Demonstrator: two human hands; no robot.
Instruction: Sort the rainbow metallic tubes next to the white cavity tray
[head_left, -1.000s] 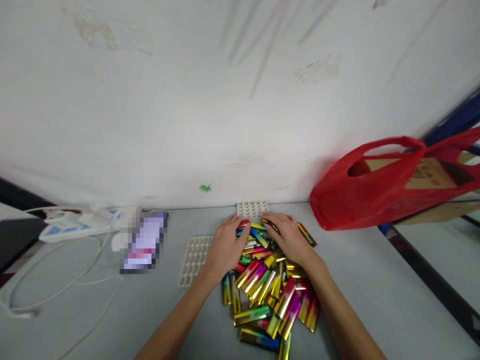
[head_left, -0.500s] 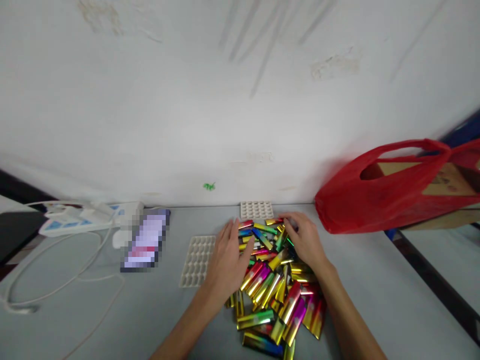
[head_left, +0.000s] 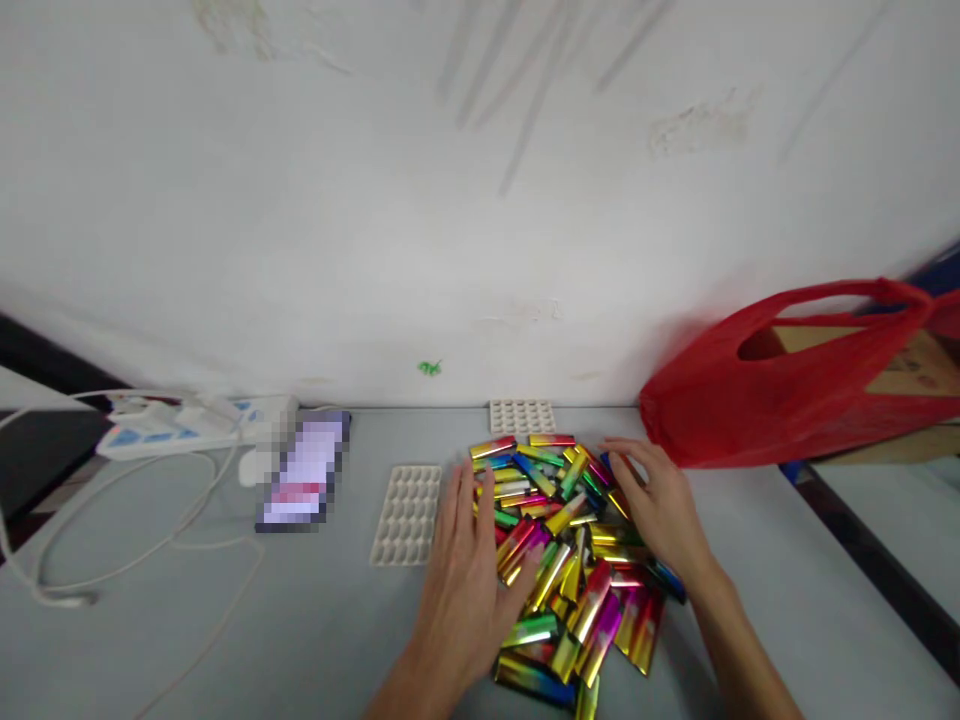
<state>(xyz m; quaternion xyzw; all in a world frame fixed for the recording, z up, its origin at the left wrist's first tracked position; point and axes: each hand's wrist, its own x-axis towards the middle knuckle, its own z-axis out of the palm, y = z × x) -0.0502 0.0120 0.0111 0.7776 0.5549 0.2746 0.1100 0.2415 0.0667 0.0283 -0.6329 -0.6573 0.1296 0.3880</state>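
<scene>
A pile of shiny metallic sleeves [head_left: 566,510] in gold, red, green, blue and purple lies on the grey table. My left hand [head_left: 472,580] rests along the left edge of the pile, fingers stretched forward and thumb apart, holding nothing. Against the right edge is my right hand [head_left: 660,505], its fingers spread and touching the outer pieces. Left of my left hand lies a pale tray with rows of round hollows [head_left: 407,515]. A smaller pale tray [head_left: 522,416] sits behind the pile, close to the wall.
On the left are a phone [head_left: 307,468], a white power strip [head_left: 195,425] and loose white cables [head_left: 52,530]. A red bag [head_left: 757,400] with cardboard inside stands at the right, against the white wall [head_left: 375,200].
My right hand has moved right, away from the back of the pile. My left hand has come nearer along the left side. The view has shifted slightly.
</scene>
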